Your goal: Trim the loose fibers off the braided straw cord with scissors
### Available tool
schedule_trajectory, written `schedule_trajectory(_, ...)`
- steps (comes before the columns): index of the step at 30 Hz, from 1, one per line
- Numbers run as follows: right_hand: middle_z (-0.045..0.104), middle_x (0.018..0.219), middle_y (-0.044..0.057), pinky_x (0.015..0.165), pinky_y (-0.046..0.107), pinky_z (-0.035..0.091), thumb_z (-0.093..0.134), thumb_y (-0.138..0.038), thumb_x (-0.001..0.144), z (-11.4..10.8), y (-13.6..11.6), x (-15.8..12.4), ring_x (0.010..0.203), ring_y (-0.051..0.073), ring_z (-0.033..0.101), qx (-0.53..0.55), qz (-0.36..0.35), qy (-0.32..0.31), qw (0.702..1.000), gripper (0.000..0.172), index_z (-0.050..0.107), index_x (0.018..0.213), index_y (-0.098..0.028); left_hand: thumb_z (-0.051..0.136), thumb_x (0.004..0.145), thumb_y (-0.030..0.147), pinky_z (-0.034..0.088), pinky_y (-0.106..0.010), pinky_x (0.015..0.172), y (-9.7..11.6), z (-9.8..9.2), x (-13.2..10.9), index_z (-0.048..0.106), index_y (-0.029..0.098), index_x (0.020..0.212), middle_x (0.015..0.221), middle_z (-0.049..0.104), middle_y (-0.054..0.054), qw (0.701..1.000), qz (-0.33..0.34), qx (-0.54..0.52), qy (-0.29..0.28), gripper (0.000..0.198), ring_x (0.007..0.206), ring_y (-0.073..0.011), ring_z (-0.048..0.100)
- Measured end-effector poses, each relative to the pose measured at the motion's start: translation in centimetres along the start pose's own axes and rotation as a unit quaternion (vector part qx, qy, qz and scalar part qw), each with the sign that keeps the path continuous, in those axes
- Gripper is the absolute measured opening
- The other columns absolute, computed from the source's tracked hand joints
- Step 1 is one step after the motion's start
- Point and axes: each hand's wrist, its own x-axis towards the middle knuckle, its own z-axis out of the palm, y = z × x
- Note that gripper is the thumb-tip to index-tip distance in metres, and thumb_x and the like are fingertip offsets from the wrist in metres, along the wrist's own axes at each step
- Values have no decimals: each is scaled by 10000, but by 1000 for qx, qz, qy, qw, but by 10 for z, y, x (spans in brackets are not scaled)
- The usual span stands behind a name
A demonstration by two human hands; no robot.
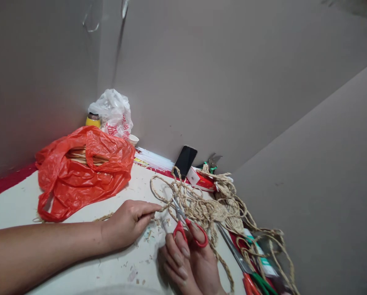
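Observation:
My left hand (131,223) pinches a braided straw cord (165,207) between thumb and forefinger, and a tail of the cord shows behind the wrist. My right hand (192,262) holds small scissors (178,209) by their red handles, with thumb and finger in the loops. The blades point up and away, close to the cord just right of my left fingertips; whether they touch it I cannot tell. Behind the scissors lies a tangled heap of the same braided cord (206,209), with loops trailing to the right edge of the table.
A red plastic bag (109,184) with flat straw-coloured strips lies at the left. Behind it are a white bag (115,110) and a yellow jar (92,120). A phone (185,160) leans by the wall. Larger scissors (237,254) lie at the right. Scraps (134,275) litter the white tabletop.

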Motion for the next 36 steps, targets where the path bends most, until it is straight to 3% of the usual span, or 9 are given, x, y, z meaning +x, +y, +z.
schedule_trajectory(6, 386, 464, -79, 314, 139, 239, 535, -370, 912, -5, -3, 0, 339, 39, 185, 16, -48, 7, 999, 423, 463, 541, -180, 582, 804, 152, 462, -318, 934, -6, 2, 0, 716, 230, 1055, 1046, 724, -64, 999, -7, -26, 28, 295, 962, -188, 662)
schedule_trajectory(10, 501, 543, -36, 396, 164, 351, 609, -428, 851, -2, -8, 0, 405, 53, 359, -75, -121, 71, 987, 385, 559, 567, -173, 567, 810, 164, 465, -313, 917, -6, 3, 1, 719, 222, 1049, 1046, 724, -59, 999, -13, -36, 38, 289, 949, -191, 659)
schedule_trajectory(13, 658, 808, 41, 495, 190, 439, 689, -456, 778, 0, -15, 1, 585, 96, 547, -166, -187, 151, 956, 298, 680, 705, -168, 541, 824, 177, 474, -294, 859, 3, 3, -2, 721, 196, 1042, 1017, 726, -65, 999, -20, -31, 2, 283, 902, -189, 654)
schedule_trajectory(15, 677, 982, 82, 521, 197, 463, 716, -452, 754, 0, -19, 3, 688, 124, 593, -195, -198, 181, 943, 297, 727, 817, -162, 513, 833, 167, 473, -265, 791, 11, 3, -4, 725, 178, 1020, 950, 727, -60, 998, -21, -35, -42, 282, 833, -171, 642)
schedule_trajectory(20, 700, 748, 81, 484, 187, 449, 686, -485, 776, 2, -26, 4, 546, 99, 548, -207, -139, 134, 959, 385, 746, 934, -139, 475, 840, 150, 441, -225, 716, 23, 5, -9, 730, 164, 956, 829, 706, -26, 989, -29, -67, -131, 280, 746, -139, 604)
schedule_trajectory(28, 731, 945, 81, 603, 201, 523, 762, -442, 704, 12, -55, -5, 694, 126, 640, -201, -254, 216, 921, 325, 758, 880, -169, 529, 843, 236, 434, -240, 738, 22, 5, -5, 688, 152, 949, 832, 688, -35, 992, -63, -92, -52, 209, 772, -137, 587)
schedule_trajectory(31, 739, 904, 77, 646, 204, 533, 765, -460, 686, 15, -61, -8, 679, 123, 646, -210, -282, 229, 908, 333, 764, 849, -169, 570, 830, 327, 401, -212, 625, 26, 7, -4, 656, 135, 840, 682, 627, -9, 965, -113, -217, -97, 211, 623, -95, 515)
schedule_trajectory(34, 744, 889, 68, 670, 212, 540, 776, -472, 657, 17, -63, -10, 669, 123, 650, -220, -292, 234, 901, 335, 769, 825, -181, 598, 806, 399, 213, -191, 414, 28, 6, -3, 629, 132, 851, 531, 510, 48, 889, -223, -355, -184, 273, 402, -40, 279)
schedule_trajectory(36, 742, 909, 69, 675, 220, 543, 764, -466, 672, 18, -63, -10, 685, 129, 655, -235, -286, 235, 899, 332, 768, 852, -187, 616, 789, 400, 89, -209, 381, 29, 3, -2, 620, 133, 873, 485, 418, 83, 846, -274, -401, -220, 281, 373, -32, 154)
